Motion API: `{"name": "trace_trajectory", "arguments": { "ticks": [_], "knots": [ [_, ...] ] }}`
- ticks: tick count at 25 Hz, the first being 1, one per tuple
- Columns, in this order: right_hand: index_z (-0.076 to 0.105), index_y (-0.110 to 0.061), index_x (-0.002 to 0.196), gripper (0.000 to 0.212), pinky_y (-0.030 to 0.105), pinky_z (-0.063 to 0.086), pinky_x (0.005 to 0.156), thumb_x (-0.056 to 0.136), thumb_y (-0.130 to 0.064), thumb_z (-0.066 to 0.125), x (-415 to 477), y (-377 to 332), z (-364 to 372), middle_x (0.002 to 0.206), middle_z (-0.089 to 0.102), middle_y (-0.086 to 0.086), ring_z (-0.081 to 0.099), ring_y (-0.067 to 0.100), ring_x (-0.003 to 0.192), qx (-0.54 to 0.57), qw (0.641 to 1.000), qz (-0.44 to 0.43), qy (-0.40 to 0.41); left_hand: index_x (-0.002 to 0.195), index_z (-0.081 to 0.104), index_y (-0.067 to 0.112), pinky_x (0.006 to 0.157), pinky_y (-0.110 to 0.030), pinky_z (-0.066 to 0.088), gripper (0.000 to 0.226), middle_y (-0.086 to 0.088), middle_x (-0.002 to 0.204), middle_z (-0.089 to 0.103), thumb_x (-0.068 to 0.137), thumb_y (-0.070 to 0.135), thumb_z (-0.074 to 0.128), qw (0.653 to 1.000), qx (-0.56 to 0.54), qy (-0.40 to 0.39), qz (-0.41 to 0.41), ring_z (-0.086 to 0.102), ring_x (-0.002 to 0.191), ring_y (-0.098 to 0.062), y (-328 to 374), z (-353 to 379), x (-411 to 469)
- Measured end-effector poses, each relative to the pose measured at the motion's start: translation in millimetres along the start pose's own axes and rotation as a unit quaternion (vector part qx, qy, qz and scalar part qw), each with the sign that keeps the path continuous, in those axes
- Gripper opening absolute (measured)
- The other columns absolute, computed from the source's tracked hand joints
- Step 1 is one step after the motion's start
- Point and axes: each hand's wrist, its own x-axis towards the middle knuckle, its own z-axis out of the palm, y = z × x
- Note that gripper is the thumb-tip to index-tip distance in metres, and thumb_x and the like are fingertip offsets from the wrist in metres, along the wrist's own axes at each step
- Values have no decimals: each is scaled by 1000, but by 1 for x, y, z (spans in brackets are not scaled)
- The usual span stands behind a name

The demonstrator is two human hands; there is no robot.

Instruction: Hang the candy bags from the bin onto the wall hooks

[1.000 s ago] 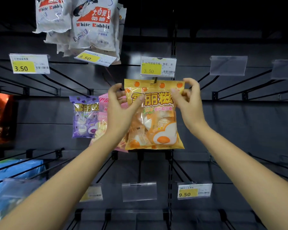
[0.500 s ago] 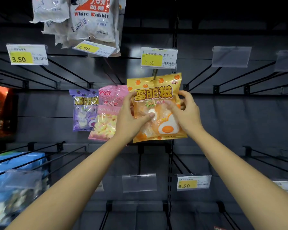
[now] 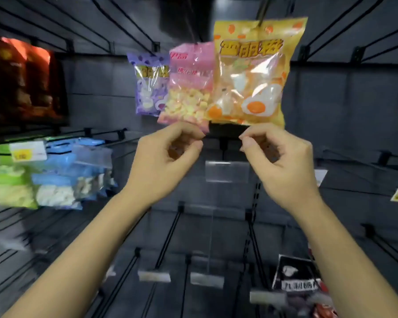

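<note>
- Orange candy bag hangs from a hook, upper centre-right of frame, beside pink bag and purple bag.
- Left hand and right hand sit just below the bags; fingers loosely curled, holding nothing.
- Risk: bag possibly seated shallow on the hook; a brush from either hand could slip it off.
- Bin not in frame.

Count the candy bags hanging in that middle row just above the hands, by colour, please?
Purple bag: 1
Pink bag: 1
Orange-yellow bag: 1
Total: 3
</note>
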Motion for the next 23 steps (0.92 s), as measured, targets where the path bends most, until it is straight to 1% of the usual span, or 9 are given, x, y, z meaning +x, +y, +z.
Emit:
{"name": "trace_trajectory", "arguments": {
  "ticks": [3, 5, 8, 11, 13, 16, 20, 21, 23],
  "knots": [
    [68, -7, 89, 10, 19, 45, 58, 90, -7, 58, -63, -9, 34, 75, 66, 3, 57, 15, 65, 37, 992, 16, -121, 92, 65, 27, 66, -20, 52, 13, 10, 83, 70, 87, 15, 62, 997, 43, -25, -64, 65, 75, -9, -12, -29, -77],
    [68, -9, 90, 9, 21, 47, 60, 89, -9, 59, -115, -7, 63, 77, 67, 4, 58, 15, 67, 74, 973, 56, -211, 95, 67, 24, 66, -25, 52, 14, 6, 83, 70, 87, 15, 60, 986, 100, -53, -118, 64, 74, -12, -24, -43, -136],
    [68, -12, 91, 7, 24, 50, 64, 89, -10, 62, -197, 9, 98, 80, 68, 1, 60, 13, 69, 75, 929, 109, -346, 99, 66, 25, 66, -29, 52, 13, 7, 85, 70, 89, 23, 57, 947, 196, -111, -228, 64, 74, -13, -38, -54, -227],
    [68, -13, 96, 9, 37, 55, 74, 89, -15, 62, -287, 25, 118, 84, 68, -2, 65, 20, 76, 73, 840, 177, -507, 103, 65, 21, 73, -33, 52, 14, 3, 93, 71, 92, 19, 57, 866, 260, -151, -399, 65, 81, -20, -36, -53, -337],
    [67, -12, 97, 10, 33, 51, 81, 90, -14, 60, -351, 32, 117, 86, 70, 1, 65, 22, 78, 82, 756, 192, -621, 107, 66, 16, 77, -30, 49, 18, -3, 98, 72, 92, 14, 56, 799, 273, -133, -519, 66, 88, -25, -18, -41, -417],
    [69, -11, 102, 16, 26, 47, 76, 91, -12, 57, -439, 32, 98, 101, 73, 9, 65, 20, 88, 64, 625, 166, -760, 112, 66, 15, 86, -33, 48, 23, -4, 107, 72, 92, 14, 54, 675, 273, -54, -684, 66, 97, -26, 51, -5, -530],
    [68, -11, 107, 20, 30, 51, 82, 93, -12, 53, -498, 3, 82, 109, 71, 8, 65, 22, 97, 75, 507, 67, -856, 110, 63, 21, 78, -41, 52, 22, -4, 104, 71, 92, 23, 49, 550, 276, -6, -789, 65, 94, -28, 175, 52, -623],
    [67, -11, 108, 21, 29, 50, 82, 94, -13, 52, -505, -10, 83, 110, 71, 8, 65, 22, 97, 86, 491, 25, -866, 110, 63, 22, 78, -40, 52, 23, -2, 106, 70, 93, 24, 48, 527, 294, 7, -798, 65, 95, -27, 202, 62, -637],
    [66, -12, 108, 21, 30, 50, 81, 94, -16, 50, -516, -44, 87, 109, 71, 8, 65, 24, 98, 98, 469, -73, -875, 111, 63, 22, 79, -37, 52, 24, 0, 110, 69, 94, 25, 47, 480, 325, 84, -811, 64, 98, -23, 251, 79, -659]
  ]
}}
